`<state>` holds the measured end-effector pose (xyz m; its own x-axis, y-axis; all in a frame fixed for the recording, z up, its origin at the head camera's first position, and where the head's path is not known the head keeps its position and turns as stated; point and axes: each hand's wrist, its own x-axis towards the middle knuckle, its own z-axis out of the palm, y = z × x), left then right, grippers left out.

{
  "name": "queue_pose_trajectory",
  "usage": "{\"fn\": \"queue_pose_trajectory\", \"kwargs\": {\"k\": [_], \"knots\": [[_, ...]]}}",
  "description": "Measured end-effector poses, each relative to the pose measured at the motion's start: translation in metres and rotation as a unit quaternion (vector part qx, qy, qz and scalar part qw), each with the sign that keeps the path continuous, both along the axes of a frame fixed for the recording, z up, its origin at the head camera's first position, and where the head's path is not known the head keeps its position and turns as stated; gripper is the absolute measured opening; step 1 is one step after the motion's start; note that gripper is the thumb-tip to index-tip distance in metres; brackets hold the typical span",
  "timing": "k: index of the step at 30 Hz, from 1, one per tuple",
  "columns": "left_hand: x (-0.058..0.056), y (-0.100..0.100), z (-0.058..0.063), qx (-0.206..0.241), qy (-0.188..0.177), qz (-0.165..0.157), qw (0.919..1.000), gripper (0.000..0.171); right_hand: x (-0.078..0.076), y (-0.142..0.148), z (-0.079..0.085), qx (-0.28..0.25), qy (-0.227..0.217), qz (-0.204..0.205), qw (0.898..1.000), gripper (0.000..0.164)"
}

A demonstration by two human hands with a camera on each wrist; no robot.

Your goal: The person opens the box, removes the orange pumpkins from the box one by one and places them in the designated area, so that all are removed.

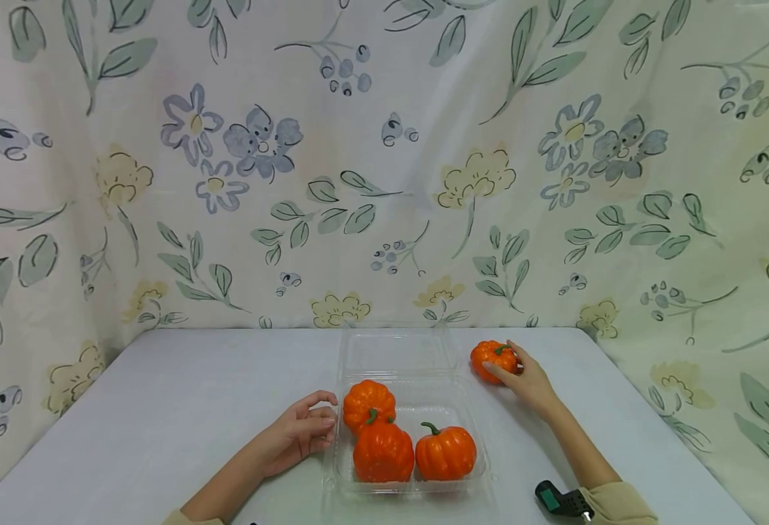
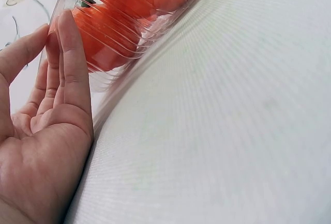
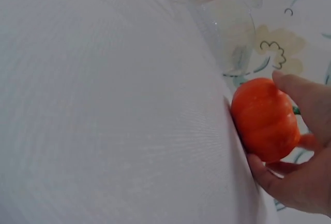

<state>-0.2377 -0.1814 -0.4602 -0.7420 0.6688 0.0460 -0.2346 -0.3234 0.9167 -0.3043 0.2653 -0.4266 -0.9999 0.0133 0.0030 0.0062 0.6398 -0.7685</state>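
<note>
Nearest: clear plastic clamshell container (image 1: 433,401), three orange mini pumpkins (image 1: 383,456) inside. Left hand (image 1: 302,430) at its left wall, fingers relaxed; contact unclear from here. Farther, right of the container: right hand (image 1: 530,383) grips a fourth mini pumpkin (image 1: 485,355), on or just over the tabletop (image 1: 227,386). Probably light, stiff, slick; hold its ribbed sides, not the stem (image 1: 502,349). Beyond: lid (image 1: 397,354), floral backdrop (image 1: 358,182). Right wrist view shows a finger (image 3: 261,175) low by the tabletop, hidden in head view; only head view shows all three inside.
</note>
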Motion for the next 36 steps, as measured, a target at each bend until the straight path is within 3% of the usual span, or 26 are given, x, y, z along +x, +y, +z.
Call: {"fn": "queue_pose_trajectory", "kwargs": {"k": [6,13,36], "knots": [[0.000,0.001,0.001,0.000,-0.002,0.001,1.0000,0.021,0.003,0.006,0.008,-0.001,-0.021,0.024,0.999,0.091],[0.000,0.001,0.000,-0.002,-0.004,0.002,1.0000,0.021,0.008,0.011,0.021,0.016,-0.026,0.047,0.998,0.082],[0.000,0.000,-0.001,-0.004,-0.003,0.005,1.0000,0.021,0.034,0.004,0.076,0.082,-0.031,0.065,0.994,0.068]]}}
